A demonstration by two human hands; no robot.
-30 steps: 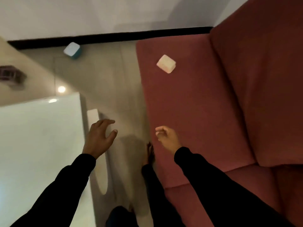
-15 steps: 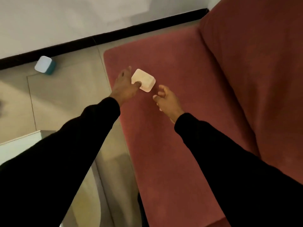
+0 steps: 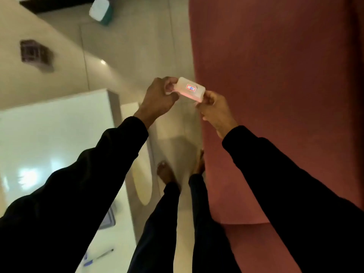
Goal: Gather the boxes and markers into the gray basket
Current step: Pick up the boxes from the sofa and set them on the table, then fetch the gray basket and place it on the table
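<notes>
Your left hand (image 3: pixel 157 97) and right hand (image 3: pixel 214 107) hold the box (image 3: pixel 190 91) between them above the floor strip (image 3: pixel 137 56) that separates the table (image 3: pixel 55 134) on your left, which carries a marker (image 3: pixel 98 257), from the sofa (image 3: pixel 275 95) on your right, with a second box (image 3: pixel 100 9) on the floor far ahead.

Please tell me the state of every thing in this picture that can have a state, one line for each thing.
white box: lifted off the sofa, held at both ends, label side up
left hand: fingers closed on the box's left end
right hand: fingers closed on the box's right end
teal-and-white box: lying on the floor, untouched
marker: lying flat on the white table, untouched
</notes>
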